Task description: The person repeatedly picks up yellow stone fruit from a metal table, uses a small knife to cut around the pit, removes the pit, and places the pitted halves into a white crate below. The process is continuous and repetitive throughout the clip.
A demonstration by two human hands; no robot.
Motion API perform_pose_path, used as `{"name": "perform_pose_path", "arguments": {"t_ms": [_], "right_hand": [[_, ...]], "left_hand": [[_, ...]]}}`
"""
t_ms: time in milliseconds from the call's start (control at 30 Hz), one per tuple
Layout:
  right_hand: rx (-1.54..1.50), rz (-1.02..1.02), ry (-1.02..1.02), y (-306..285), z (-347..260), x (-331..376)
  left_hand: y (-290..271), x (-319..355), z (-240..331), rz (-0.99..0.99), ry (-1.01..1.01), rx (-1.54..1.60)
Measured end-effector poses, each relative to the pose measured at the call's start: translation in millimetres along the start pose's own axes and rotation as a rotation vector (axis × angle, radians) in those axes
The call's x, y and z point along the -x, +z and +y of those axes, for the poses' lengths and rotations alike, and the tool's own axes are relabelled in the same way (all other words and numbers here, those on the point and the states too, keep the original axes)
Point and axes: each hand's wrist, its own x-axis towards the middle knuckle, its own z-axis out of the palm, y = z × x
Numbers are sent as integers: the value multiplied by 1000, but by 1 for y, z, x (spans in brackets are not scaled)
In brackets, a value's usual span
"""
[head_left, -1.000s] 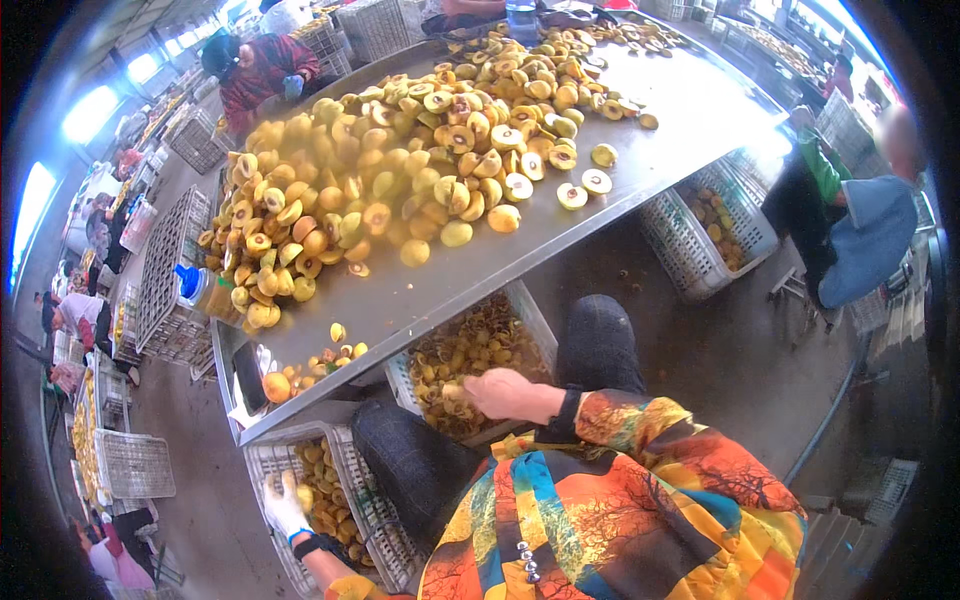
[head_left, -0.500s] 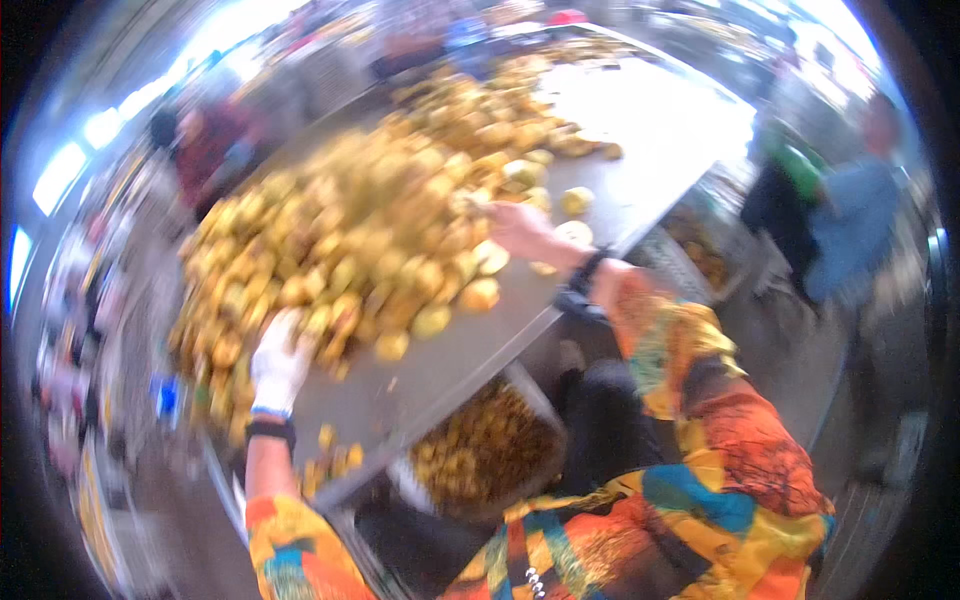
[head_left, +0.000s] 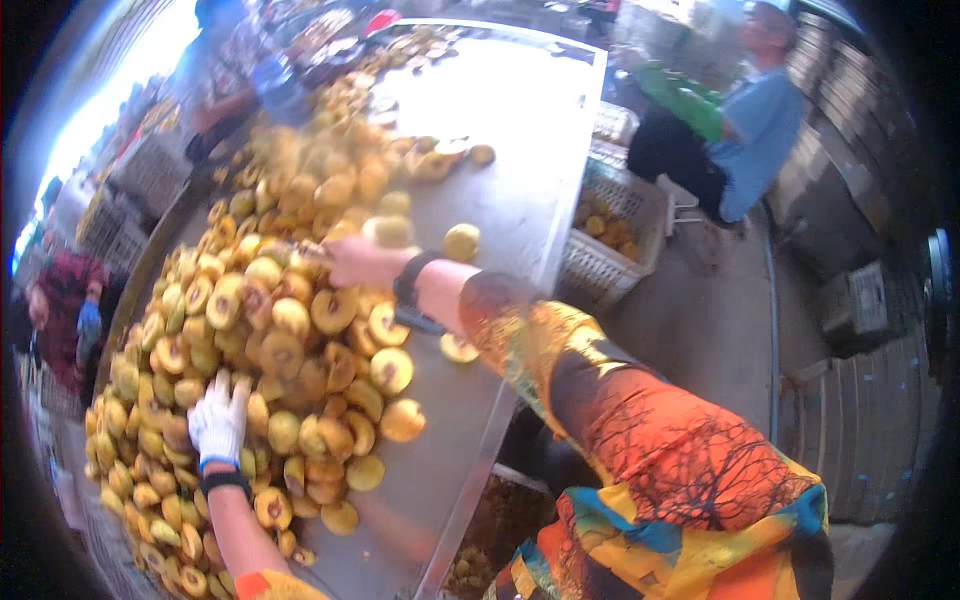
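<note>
A large heap of halved yellow fruit that look like peaches (head_left: 292,318) covers the left part of a metal table (head_left: 520,200). Many show a brown hollow where the stone was. My left hand (head_left: 218,425), in a white glove, rests on the near side of the heap with its fingers spread over the halves, gripping none. Farther in, my bare right hand (head_left: 362,262) reaches across the heap from the right. Its fingertips are blurred and partly hidden among the fruit, so I cannot tell what they hold. Fruit just beyond it is smeared by motion.
A white crate (head_left: 655,250) with fruit stands beyond the table's right edge. Under the near edge sits another container of fruit (head_left: 490,530). A person in a blue shirt (head_left: 765,130) sits at the right; another (head_left: 225,70) works at the far side, and one in plaid (head_left: 65,310) stands left.
The view has turned, shifting the table leftward. My left hand has moved from the heap's near edge onto the fruit. My right hand still reaches into the heap, where fruit remains blurred.
</note>
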Motion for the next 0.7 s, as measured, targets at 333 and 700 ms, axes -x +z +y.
{"name": "perform_pose_path", "arguments": {"t_ms": [333,700], "right_hand": [[-36,-174,11,19,-13,29],[-93,-234,-308,91,-84,123]], "left_hand": [[-51,4,46,-331,-230,260],[-47,146,65,-227,-331,496]]}}
